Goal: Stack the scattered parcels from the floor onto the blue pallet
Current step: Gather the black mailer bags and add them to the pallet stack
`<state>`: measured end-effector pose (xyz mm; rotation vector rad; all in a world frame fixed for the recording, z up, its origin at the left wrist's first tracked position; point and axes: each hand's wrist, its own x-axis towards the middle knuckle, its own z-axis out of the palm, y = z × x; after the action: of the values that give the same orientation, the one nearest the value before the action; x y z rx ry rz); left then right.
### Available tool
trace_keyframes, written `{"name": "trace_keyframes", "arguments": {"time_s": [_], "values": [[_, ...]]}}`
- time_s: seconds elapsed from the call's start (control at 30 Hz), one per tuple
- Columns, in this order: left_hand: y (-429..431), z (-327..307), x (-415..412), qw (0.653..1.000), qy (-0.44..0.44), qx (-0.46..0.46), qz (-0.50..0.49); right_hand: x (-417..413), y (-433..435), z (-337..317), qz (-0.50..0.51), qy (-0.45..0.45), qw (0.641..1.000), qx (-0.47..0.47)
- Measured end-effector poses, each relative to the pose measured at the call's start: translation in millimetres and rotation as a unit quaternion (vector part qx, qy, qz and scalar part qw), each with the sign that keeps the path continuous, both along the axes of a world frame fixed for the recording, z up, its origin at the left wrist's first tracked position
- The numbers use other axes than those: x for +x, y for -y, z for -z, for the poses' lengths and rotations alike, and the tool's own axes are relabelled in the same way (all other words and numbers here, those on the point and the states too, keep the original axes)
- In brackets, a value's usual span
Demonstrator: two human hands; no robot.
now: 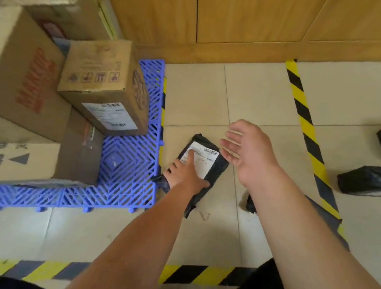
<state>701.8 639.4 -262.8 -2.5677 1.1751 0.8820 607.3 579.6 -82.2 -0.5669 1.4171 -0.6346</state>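
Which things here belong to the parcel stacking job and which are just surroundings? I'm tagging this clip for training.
Part of the job:
blue pallet
black parcel with a white label on the floor, left hand pressed on it
right hand, open above it
two black parcels on the floor at right
cardboard boxes on the pallet

Just surroundings:
yellow-black floor tape
wooden wall panels

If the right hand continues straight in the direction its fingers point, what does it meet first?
Probably the black parcel, near its label's barcode end. The right hand seems raised above it, so depth is uncertain.
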Motion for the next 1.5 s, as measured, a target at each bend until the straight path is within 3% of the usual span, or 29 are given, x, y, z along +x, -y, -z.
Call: {"name": "trace_keyframes", "arguments": {"time_s": [0.1,0.2,0.37,0.53,0.73,1.03,1.13,1.23,1.3,1.4,1.5], "values": [[-17.0,-29.5,5.5,0.992,-0.035,-0.056,-0.103,16.1,-9.8,0.7,0.01,0.022,0.999,0.04],[-38.8,-50.0,32.7,0.98,-0.016,-0.088,-0.181,43.9,-19.3,2.8,-0.015,0.038,0.998,0.048],[-91.4,-39.7,95.6,0.952,0.019,-0.054,-0.299,95.7,-45.0,10.2,-0.102,0.073,0.99,0.059],[-109.8,-31.2,139.9,0.931,0.039,-0.063,-0.357,114.1,-66.8,11.2,-0.143,0.092,0.982,0.078],[-87.3,-14.0,168.0,0.936,0.029,-0.111,-0.332,127.9,-79.4,14.5,-0.169,0.098,0.978,0.071],[-86.3,-6.6,161.8,0.953,0.035,-0.101,-0.284,116.1,-70.9,16.9,-0.16,0.091,0.982,0.046],[-79.2,-24.9,145.3,0.953,0.058,-0.162,-0.247,113.3,-64.8,11.7,-0.157,0.095,0.982,0.043],[-63.0,-40.8,111.0,0.938,-0.002,-0.275,-0.212,106.8,-55.6,7.1,-0.143,0.094,0.985,0.035],[-54.9,-48.4,79.9,0.929,-0.095,-0.301,-0.192,101.4,-51.9,7.0,-0.137,0.085,0.986,0.037],[-39.9,-38.7,37.4,0.932,-0.224,-0.228,-0.171,86.4,-43.3,5.8,-0.133,0.076,0.987,0.042],[-23.9,-9.7,-1.2,0.95,-0.24,-0.168,-0.112,54.3,-24.5,0.2,-0.108,0.063,0.992,0.02]]}}
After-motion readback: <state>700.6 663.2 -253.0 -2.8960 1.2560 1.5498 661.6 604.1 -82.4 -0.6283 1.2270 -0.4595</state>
